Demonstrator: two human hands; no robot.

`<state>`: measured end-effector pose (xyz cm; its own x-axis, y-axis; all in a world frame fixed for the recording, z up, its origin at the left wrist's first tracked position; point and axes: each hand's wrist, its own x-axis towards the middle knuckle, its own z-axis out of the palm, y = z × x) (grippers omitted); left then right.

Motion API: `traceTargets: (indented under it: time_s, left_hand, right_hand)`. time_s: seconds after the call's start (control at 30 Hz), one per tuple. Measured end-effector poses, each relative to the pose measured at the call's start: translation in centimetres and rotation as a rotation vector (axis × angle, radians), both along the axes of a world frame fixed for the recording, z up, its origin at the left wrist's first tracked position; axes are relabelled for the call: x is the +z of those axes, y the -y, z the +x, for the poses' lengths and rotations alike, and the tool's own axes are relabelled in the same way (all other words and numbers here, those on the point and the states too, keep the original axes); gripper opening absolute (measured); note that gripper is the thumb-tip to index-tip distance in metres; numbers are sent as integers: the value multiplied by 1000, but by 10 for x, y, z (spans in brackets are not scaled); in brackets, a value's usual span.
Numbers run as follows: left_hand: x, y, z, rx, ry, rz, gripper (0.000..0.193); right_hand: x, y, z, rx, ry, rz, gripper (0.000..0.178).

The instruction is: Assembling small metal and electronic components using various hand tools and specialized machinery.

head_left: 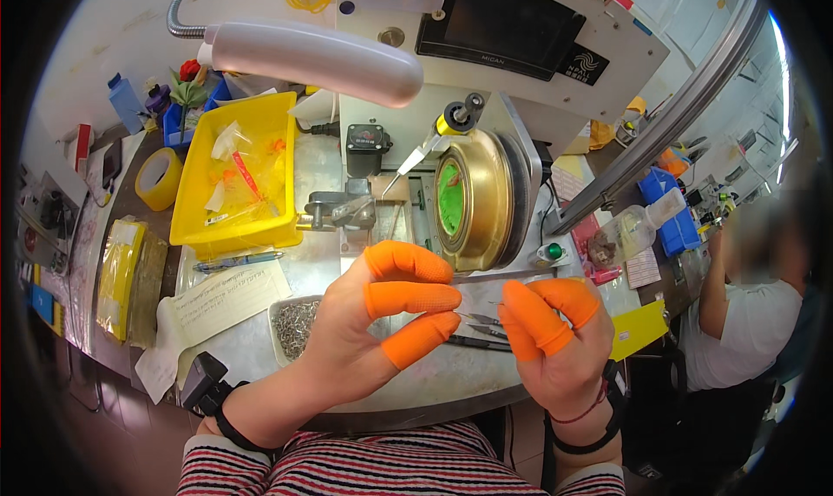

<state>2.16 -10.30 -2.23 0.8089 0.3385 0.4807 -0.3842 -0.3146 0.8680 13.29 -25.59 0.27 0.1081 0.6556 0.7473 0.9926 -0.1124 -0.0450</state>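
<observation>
Orange finger cots cover the thumb and fingertips of my left hand (356, 322), which is raised over the near edge of the bench. Its thumb and fingers are drawn together at the tips; whatever they pinch is too small to make out. Facing it, a short gap away, my right hand (560, 340) also wears orange cots, with its fingertips closed together and their contents hidden. Dark pointed tweezers (488, 326) lie on the bench between and behind the hands. A tray of small metal parts (293, 327) is partly covered by my left hand.
Beyond the hands stands a machine with a gold-coloured round wheel (479, 201), green inside, and a slim pointed tool. A yellow bin (186, 223) holds plastic bags. A white lamp (317, 62) hangs above. At right sits another person (746, 322) in a white top.
</observation>
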Motion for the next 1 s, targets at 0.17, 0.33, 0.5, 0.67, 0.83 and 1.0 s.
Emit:
traceTargets:
  time_s: [0.17,0.33,0.5,0.67,0.83,1.0]
  left_hand:
    - [-11,16,-3,-2,-47,-44,18]
    - [-16,23,2,-29,-56,-70,17]
    - [-15,24,5,-97,-126,-171,17]
    - [-17,24,6,-115,-128,-172,17]
    - [-18,23,6,-81,-101,-20,17]
    - [-11,25,5,71,-33,197,19]
  right_hand:
    - [-18,10,-13,5,-171,46,31]
    - [-21,16,-14,7,-170,60,33]
    - [-23,17,-11,2,-138,30,32]
    - [-27,17,-12,34,-143,31,34]
    - [-23,19,-14,102,-295,-33,34]
    - [-22,24,-17,214,-1033,72,21]
